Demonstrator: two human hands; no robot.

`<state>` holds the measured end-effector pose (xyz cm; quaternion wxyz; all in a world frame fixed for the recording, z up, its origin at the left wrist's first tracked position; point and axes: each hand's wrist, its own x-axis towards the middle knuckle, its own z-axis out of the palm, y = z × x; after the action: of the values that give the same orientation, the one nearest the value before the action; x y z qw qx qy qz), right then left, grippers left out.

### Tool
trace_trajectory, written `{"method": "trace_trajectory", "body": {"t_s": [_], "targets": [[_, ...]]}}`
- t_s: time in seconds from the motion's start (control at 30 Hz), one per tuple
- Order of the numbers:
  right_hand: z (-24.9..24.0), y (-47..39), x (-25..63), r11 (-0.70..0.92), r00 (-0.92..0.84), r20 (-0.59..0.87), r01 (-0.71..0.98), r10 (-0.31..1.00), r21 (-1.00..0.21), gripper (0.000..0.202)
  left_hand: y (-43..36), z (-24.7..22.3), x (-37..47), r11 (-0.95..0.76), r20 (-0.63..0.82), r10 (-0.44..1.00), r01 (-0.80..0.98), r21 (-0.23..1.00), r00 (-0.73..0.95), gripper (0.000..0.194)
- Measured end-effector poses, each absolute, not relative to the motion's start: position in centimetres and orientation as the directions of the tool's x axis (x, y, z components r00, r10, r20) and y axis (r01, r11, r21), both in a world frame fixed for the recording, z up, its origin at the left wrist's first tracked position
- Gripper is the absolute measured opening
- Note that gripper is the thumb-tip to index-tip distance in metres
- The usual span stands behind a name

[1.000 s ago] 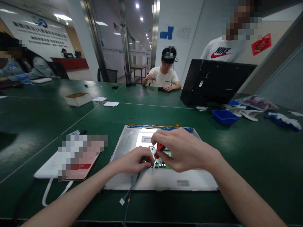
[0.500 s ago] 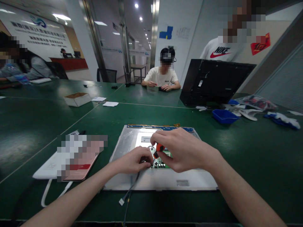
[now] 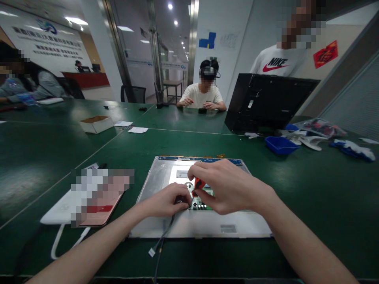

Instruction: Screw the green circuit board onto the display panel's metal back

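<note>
A flat silver panel (image 3: pixel 248 227) lies on the green table in front of me, with a green circuit board (image 3: pixel 209 204) on its middle. My right hand (image 3: pixel 220 187) is closed round the red and black handle of a screwdriver (image 3: pixel 199 184), whose lower end points down at the board's left part. Close by on the left, my left hand (image 3: pixel 173 200) has its fingers bent together at the board's left edge. What they pinch is hidden. A dark cable (image 3: pixel 166 232) runs out below them to a white connector (image 3: pixel 152 252).
Left of the panel lie a white device (image 3: pixel 57 207) and a pink phone (image 3: pixel 117 197). Farther off are a white open box (image 3: pixel 97 124), a blue tray (image 3: pixel 281 146), a large black screen housing (image 3: pixel 271 102) and gloves (image 3: pixel 353 150). Other people are around the table.
The screwdriver handle has turned slightly in my right hand, showing more red. My left hand has stayed in place. The seated person's hands across the table have shifted a little.
</note>
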<state>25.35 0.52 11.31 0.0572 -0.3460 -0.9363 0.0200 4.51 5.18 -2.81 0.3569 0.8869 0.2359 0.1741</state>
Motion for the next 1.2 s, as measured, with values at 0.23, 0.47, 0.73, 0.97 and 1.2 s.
{"method": "trace_trajectory", "body": {"t_s": [0.23,0.47,0.73,0.97,1.2], "targets": [[11.34,0.81,25.05,0.728,-0.723,0.088,0.685,0.685,-0.039,0.007,4.90,-2.40,4.53,-0.626,0.132,0.555,0.307,0.717,0.822,0.008],[11.51,0.48,25.46,0.760,-0.756,0.078,0.647,0.650,-0.070,0.009,5.15,-2.82,4.40,-0.644,0.144,0.545,0.303,0.702,0.826,0.007],[11.39,0.68,25.06,0.727,-0.723,0.074,0.686,0.687,-0.035,0.006,5.04,-2.70,4.51,-0.644,0.149,0.547,0.300,0.704,0.823,0.008],[11.42,0.42,25.30,0.754,-0.751,0.071,0.652,0.657,-0.079,0.014,5.24,-3.09,4.35,-0.640,0.144,0.539,0.292,0.711,0.830,0.008],[11.37,0.64,25.01,0.734,-0.730,0.078,0.678,0.679,-0.045,0.006,5.13,-2.86,4.40,-0.637,0.129,0.554,0.319,0.702,0.822,0.009]]}}
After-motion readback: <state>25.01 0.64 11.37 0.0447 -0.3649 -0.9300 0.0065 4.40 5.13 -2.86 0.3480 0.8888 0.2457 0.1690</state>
